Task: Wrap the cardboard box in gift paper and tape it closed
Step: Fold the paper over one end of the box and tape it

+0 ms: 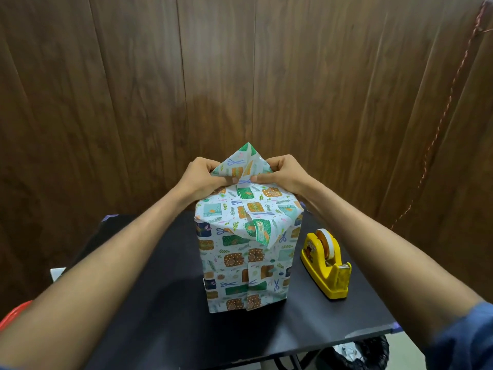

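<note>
A tall box (244,265) stands upright in the middle of the black table (165,316), covered in white gift paper printed with green and orange parcels. At its far top edge a pointed paper flap (246,161) stands up. My left hand (202,178) pinches the flap's left side and my right hand (280,176) pinches its right side, thumbs nearly meeting at the fold. A near triangular flap (260,231) lies folded down over the front face. A yellow tape dispenser (326,263) with a white tape roll sits right of the box.
A wood-panel wall (213,76) stands close behind the table. A red and white cord (448,108) hangs at the right. Below the table's front edge sits a bin with a black bag (357,353). A red object (14,313) shows at the lower left.
</note>
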